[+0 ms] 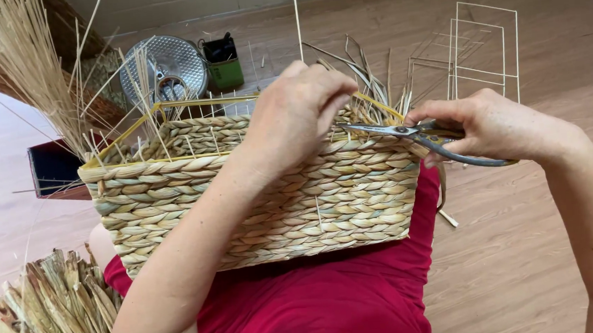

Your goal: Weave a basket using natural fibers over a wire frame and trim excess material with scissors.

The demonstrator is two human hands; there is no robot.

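A rectangular woven basket [265, 210] of braided straw-coloured fibre rests on my lap, over red cloth. Its top rim shows a yellow wire frame with loose fibre ends sticking up. My left hand [296, 111] sits at the basket's top edge, fingers bent down and pinching fibre at the rim. My right hand [495, 126] holds metal scissors [405, 132] by the handles. The blades are almost closed and point left, with their tips just under my left fingers.
A bundle of flat dried fibre [49, 316] lies at the lower left. Thin straw stalks [32, 60] stand at the upper left. A round metal lid [168, 68], a green container [223, 64] and white wire frames [483, 49] sit on the wooden floor behind.
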